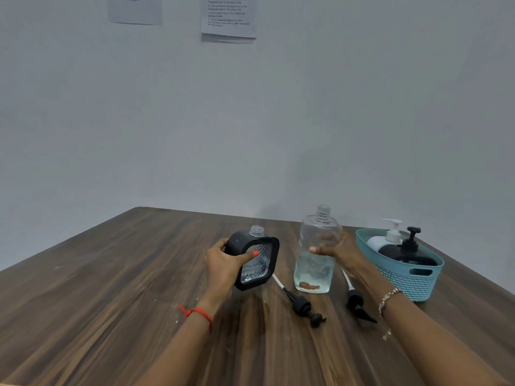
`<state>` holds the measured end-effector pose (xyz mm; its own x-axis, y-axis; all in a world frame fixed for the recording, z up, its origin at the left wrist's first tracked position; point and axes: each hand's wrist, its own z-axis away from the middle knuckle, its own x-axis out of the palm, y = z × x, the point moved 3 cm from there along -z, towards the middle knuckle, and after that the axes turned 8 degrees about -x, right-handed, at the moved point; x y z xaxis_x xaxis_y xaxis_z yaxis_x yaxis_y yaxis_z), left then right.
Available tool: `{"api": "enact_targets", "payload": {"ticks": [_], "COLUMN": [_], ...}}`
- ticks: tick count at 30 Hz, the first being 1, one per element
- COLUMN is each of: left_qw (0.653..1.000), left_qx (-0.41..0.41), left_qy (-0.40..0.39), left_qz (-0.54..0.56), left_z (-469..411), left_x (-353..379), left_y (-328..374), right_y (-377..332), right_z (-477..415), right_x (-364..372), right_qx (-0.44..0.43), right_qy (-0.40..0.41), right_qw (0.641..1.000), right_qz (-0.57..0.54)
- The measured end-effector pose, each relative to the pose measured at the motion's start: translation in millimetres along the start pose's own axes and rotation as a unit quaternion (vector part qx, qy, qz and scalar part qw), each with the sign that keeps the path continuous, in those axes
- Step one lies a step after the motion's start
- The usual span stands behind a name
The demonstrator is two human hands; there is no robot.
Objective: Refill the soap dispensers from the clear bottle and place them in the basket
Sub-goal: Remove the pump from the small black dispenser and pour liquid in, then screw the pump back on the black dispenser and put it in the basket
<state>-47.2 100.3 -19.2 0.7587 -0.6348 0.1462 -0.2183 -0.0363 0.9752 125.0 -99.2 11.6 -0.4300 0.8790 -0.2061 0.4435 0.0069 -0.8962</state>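
**Both hands full: a dispenser in one, the clear bottle in the other**

The left hand (223, 263) is clamped on a black-framed soap dispenser (260, 263) with a clear faceted window. The thumb (252, 254), its nail painted red, lies across the front of the window, and the other fingers curl round the far left edge. The dispenser is held tilted with its open neck uppermost. I cannot tell whether its bottom corner touches the wooden table (111, 274).

Just to its right, the clear bottle (317, 263) stands upright on the table, uncapped, with liquid in its lower part. The right hand (338, 250) grips it about the middle, with the thumb on the near face and the fingers wrapped behind, out of sight.

Two black pump heads lie on the table in front: one (303, 306) below the gap between dispenser and bottle, the other (358, 302) under the right wrist.

On the far right sits a teal basket (412, 277) holding a white dispenser (390, 238) and a black dispenser (409, 252), both with pumps on.
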Motion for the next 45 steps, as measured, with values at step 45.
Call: {"api": "enact_targets", "payload": {"ticks": [45], "left_qw": [0.986], "left_qx": [-0.035], "left_qy": [-0.143], "left_qz": [0.083], "left_z": [21], "left_x": [2], "left_y": [18], "right_y": [-143], "right_z": [33], "right_x": [57], "right_qx": [-0.506], "right_qy": [-0.063], "right_qw": [0.631], "right_qz": [0.585]}}
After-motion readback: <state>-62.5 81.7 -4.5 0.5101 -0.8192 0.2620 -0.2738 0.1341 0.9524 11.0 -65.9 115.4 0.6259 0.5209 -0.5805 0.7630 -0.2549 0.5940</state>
